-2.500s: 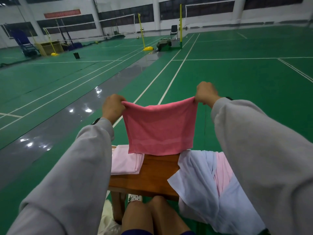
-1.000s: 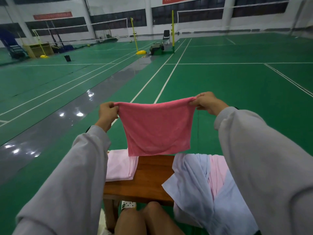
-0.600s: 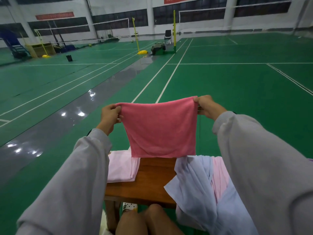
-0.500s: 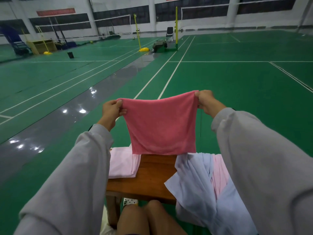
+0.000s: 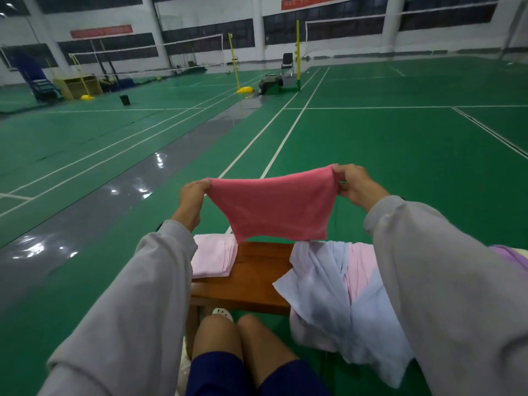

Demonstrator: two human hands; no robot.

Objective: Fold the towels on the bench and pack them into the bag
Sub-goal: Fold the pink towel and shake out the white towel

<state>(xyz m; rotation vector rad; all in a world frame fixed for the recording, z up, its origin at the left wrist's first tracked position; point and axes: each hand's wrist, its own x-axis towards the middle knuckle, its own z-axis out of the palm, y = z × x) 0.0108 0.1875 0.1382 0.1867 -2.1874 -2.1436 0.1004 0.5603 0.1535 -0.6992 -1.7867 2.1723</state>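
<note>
Looking out over a wide green court floor (image 5: 385, 155) crossed by white lines, with a glossy grey strip (image 5: 94, 221) slanting along the left and yellow net posts (image 5: 298, 52) at the far end of the hall. Sitting close against a brown wooden surface (image 5: 254, 278), bare through the middle. Carrying on its right end a loose heap of pale blue and light pink cloth (image 5: 323, 298), drooping over the near edge.

And now holding a pink towel (image 5: 274, 208) up in the air over the far side of the surface, spread flat and facing back this way. Stretching its long top edge left to right, dipping in the middle and rising a little toward the right, with the short sides hanging down. Ending just at the surface's far edge, touching or not, hard to tell. Bearing a folded lighter pink towel (image 5: 213, 260) on the left end.

Pinching the top left corner in the left hand (image 5: 192, 195) and the top right corner in the right hand (image 5: 354, 182), hands well apart.
</note>
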